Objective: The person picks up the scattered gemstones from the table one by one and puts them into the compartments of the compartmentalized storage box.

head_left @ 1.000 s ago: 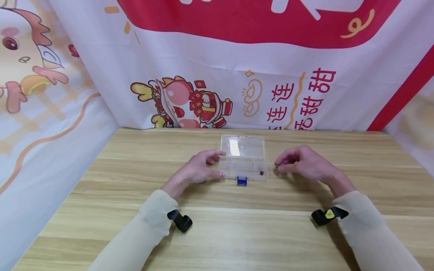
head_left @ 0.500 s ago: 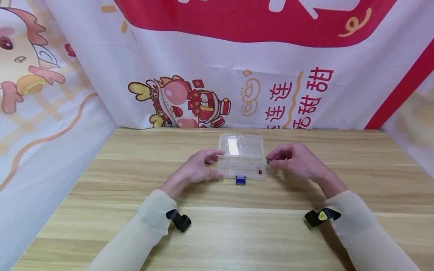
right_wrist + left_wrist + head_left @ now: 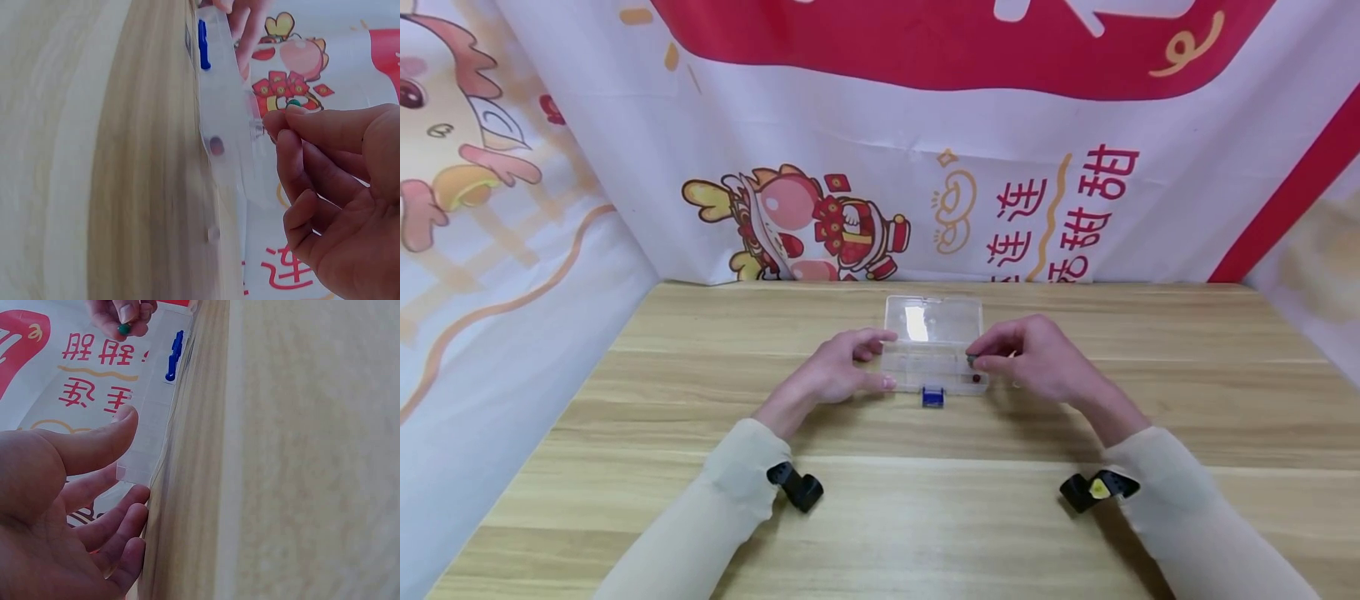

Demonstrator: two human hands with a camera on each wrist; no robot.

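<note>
A clear plastic compartment box [image 3: 925, 367] lies on the table, its transparent lid [image 3: 943, 321] raised at the back and a blue latch [image 3: 933, 397] at the front. My left hand [image 3: 842, 367] holds the box's left end, thumb at the front edge and index finger near the hinge. My right hand [image 3: 1037, 358] pinches a small green bead [image 3: 125, 329] between thumb and index finger, just above the box's right part. Inside the right front compartment sits a dark red bead [image 3: 977, 378], also seen in the right wrist view. The bead's underside is hidden by my fingertips.
A small clear bead [image 3: 214, 234] lies on the wooden table [image 3: 925, 517] just right of the box. Behind the table hangs a printed white and red cloth [image 3: 880, 125]. Both wrists carry black camera mounts.
My right hand has moved left with the green bead, from the table right of the box to above its right compartments. My left hand and the box stay in place.
</note>
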